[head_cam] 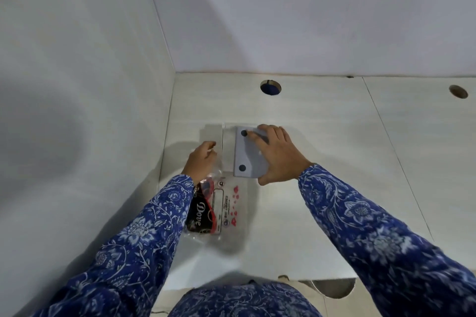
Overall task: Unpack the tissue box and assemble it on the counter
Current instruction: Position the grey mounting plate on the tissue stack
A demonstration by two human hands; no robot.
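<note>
Grey panel (247, 154) looks light, stiff and smooth; the right hand (278, 154) grips its edges. The left hand (202, 159) pinches the thin, slippery clear bag (228, 147).

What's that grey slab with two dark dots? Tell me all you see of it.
The panel is a flat, pale grey rectangle, matte, with two dark round spots along its left side. It lies flat on the counter. The right hand holds its right side, fingers across the top, thumb at the near edge. Clear plastic lies along its left edge.
</note>
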